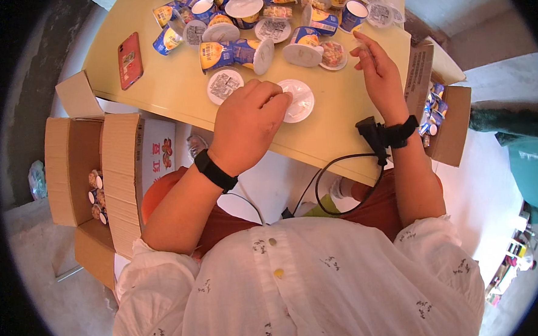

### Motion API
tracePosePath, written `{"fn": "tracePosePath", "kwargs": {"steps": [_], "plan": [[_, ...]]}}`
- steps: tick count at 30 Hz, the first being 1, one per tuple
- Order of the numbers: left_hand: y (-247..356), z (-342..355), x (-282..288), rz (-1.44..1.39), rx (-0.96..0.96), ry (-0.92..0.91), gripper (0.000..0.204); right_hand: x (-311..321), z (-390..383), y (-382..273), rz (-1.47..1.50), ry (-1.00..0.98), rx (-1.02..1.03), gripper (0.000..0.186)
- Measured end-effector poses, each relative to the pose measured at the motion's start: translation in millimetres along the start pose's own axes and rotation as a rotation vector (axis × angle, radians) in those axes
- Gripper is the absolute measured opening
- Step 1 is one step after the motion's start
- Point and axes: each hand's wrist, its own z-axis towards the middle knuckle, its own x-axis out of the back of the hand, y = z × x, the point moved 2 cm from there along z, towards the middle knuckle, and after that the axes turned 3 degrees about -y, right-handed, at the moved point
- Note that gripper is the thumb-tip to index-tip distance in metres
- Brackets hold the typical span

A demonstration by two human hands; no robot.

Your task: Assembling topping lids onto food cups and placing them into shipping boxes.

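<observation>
1. Yellow table (167, 79), blue cups (215, 55) heaped toward far side.
2. White lid (300, 101) near front edge, touched by left hand (248, 123); cannot tell if pinched.
3. Right hand (381, 74) apart, fingers loosely spread.
4. Cardboard boxes (122, 185) either side.

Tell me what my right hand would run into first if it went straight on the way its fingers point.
The right hand would probably meet the blue cup with a white top, just ahead of it. Height is hard to judge from this single view, so it might pass above.
</observation>
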Motion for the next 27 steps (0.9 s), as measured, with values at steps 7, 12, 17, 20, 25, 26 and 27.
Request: {"fn": "tracePosePath", "kwargs": {"steps": [7, 12, 17, 20, 25, 26, 27], "plan": [[1.1, -0.8, 1.5, 0.035, -0.013, -0.034, 0.023, 10.0, 6.6, 31.1, -0.537, -0.029, 0.157, 0.043], [3.3, -2.5, 1.5, -0.018, 0.028, -0.05, 0.021, 9.4, 4.3, 33.1, -0.805, -0.046, 0.161, 0.046], [2.4, -0.5, -0.3, -0.031, 0.056, -0.022, 0.022, -1.7, 8.1, 12.8, -0.714, -0.056, 0.321, 0.048], [3.6, 1.9, 0.1, -0.064, 0.057, -0.023, 0.025, -11.9, 8.5, 4.7, -0.563, -0.13, 0.405, 0.049], [-2.2, -0.3, -3.2, -0.124, 0.081, -0.053, 0.029, -13.5, 10.1, -0.3, -0.594, -0.18, 0.338, 0.048], [-3.4, 0.2, -4.1, -0.15, 0.101, -0.061, 0.03, -14.3, 10.0, 0.0, -0.561, -0.162, 0.35, 0.049], [-3.9, 0.3, -5.5, -0.178, 0.122, -0.07, 0.031, -14.3, 8.7, 0.9, -0.529, -0.144, 0.36, 0.049]]}}
